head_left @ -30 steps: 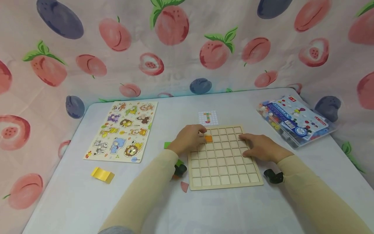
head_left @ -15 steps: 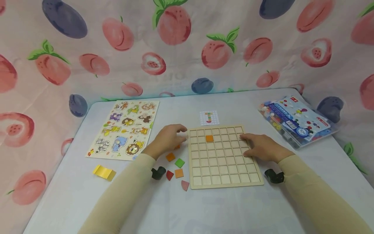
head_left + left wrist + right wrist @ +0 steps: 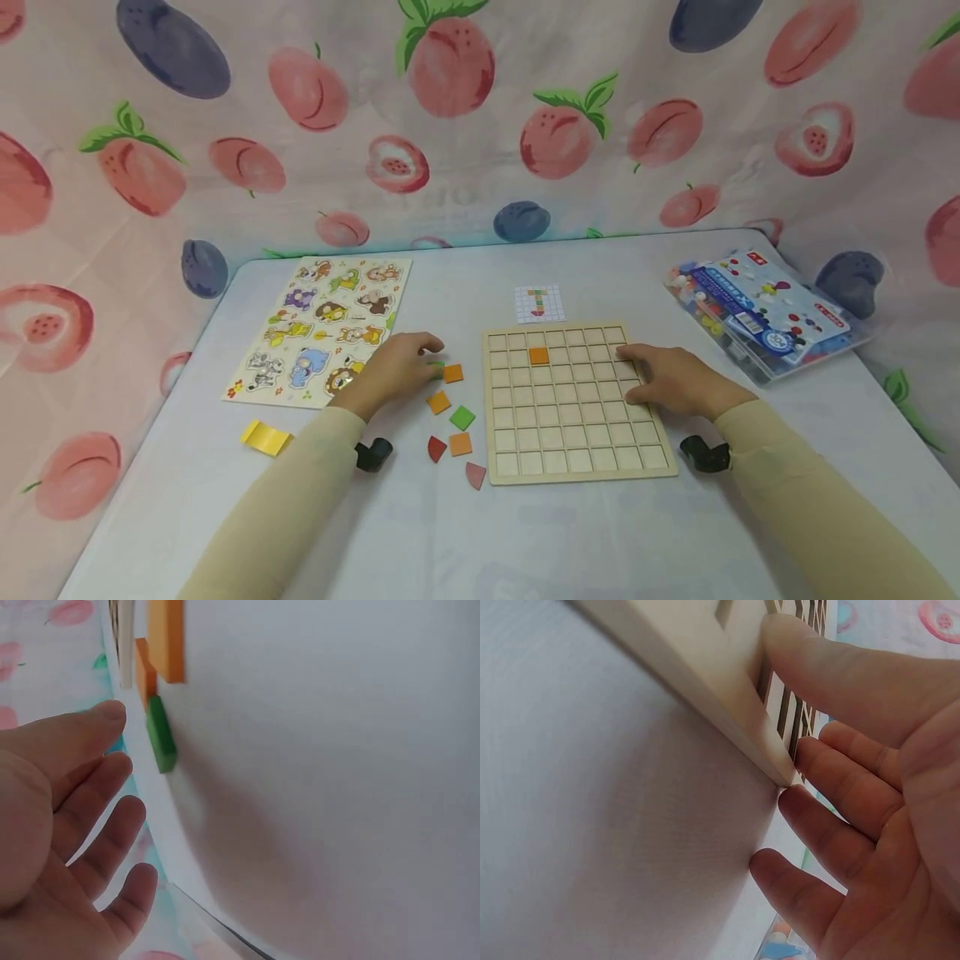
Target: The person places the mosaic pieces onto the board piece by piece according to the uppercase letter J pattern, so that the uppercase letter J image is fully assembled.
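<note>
We see the board (image 3: 555, 439) on the table (image 3: 600, 542), with a tile (image 3: 538, 357) in its second row from the far edge, third column from the left. The card (image 3: 538, 303) lies just behind the board. The right hand (image 3: 671, 379) touches the board's right edge; beyond it, to our right, is the box (image 3: 772, 312). Left of the board lie loose pieces (image 3: 461, 417), then the left hand (image 3: 397, 371). Farther left we have the puzzle (image 3: 322, 312), the strip (image 3: 266, 437) before it.

From the head view, we see the left hand (image 3: 392, 367) hiding part of the flat green block (image 3: 438, 368) and the rectangular cream animal board (image 3: 318, 326). The right wrist view cuts off the pale wooden grid board (image 3: 682, 645).
</note>
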{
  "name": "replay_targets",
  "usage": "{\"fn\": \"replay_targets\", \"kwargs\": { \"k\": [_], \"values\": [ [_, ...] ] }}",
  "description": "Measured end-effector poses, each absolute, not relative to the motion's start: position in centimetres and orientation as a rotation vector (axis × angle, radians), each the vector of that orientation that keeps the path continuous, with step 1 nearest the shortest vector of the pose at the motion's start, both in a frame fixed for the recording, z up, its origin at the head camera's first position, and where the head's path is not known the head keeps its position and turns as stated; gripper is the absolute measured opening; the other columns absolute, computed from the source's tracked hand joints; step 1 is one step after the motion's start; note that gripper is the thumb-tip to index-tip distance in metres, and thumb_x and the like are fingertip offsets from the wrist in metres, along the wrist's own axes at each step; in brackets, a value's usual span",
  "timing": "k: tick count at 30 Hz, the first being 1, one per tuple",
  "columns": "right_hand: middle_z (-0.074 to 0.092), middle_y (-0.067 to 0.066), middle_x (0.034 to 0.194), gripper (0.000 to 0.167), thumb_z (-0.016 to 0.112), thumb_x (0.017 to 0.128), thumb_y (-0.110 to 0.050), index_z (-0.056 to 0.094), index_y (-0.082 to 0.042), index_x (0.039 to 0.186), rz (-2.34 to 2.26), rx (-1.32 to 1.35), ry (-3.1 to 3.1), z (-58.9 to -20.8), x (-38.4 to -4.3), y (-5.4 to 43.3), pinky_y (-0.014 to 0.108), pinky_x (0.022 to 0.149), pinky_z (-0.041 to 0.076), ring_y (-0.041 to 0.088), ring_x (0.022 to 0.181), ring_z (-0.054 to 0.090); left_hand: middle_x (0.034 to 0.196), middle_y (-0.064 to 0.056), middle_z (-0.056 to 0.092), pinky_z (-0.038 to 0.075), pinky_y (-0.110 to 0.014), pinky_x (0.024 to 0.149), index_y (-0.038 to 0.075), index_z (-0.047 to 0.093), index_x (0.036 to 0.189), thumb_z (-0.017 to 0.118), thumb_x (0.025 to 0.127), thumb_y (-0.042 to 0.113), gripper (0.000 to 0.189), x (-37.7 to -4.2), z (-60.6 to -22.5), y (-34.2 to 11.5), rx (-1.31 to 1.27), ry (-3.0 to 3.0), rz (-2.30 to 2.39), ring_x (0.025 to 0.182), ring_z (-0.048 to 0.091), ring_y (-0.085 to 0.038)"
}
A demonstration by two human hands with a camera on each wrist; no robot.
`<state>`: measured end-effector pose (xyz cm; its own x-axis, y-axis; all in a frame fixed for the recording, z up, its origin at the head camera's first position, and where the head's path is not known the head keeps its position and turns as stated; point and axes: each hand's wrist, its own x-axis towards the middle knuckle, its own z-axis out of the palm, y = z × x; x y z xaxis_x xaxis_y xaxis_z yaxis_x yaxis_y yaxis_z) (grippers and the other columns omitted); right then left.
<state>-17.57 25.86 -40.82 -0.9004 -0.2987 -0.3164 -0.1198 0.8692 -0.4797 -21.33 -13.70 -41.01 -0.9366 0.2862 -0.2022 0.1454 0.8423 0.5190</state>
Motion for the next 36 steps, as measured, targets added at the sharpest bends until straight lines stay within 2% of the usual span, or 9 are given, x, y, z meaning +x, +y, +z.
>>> {"fn": "replay_targets", "kwargs": {
  "k": [12,22,36],
  "values": [
    [0.042,0.031,0.147,0.075,0.077,0.088,-0.024,0.042,0.003,0.148,-0.638,-0.361,2.686,-41.21,-17.5,26.31,0.062,0.106,0.033,0.052,0.134,0.037,0.123,-0.007,0.066,0.042,-0.045,0.105,0.01,0.068,0.123,0.073,0.092,0.017,0.032,-20.9,-41.62,-14.51,0.329,2.742,0.678,0.12,0.055,-0.027],
    [0.041,0.03,0.148,0.075,0.077,0.088,-0.025,0.042,0.001,0.149,-0.643,-0.344,2.689,-41.34,-17.53,26.34,0.062,0.108,0.031,0.051,0.136,0.036,0.116,-0.004,0.067,0.045,-0.042,0.101,0.011,0.069,0.119,0.074,0.092,0.016,0.028,-20.79,-41.55,-14.65,0.265,2.742,0.746,0.112,0.058,-0.024],
    [0.041,0.031,0.148,0.075,0.077,0.088,-0.025,0.041,0.001,0.149,-0.643,-0.341,2.675,-41.14,-17.62,26.17,0.062,0.107,0.032,0.051,0.136,0.036,0.112,-0.004,0.068,0.045,-0.044,0.101,0.011,0.071,0.115,0.075,0.09,0.016,0.025,-20.51,-41.48,-14.55,0.224,2.784,0.641,0.111,0.057,-0.026]
  ]
}}
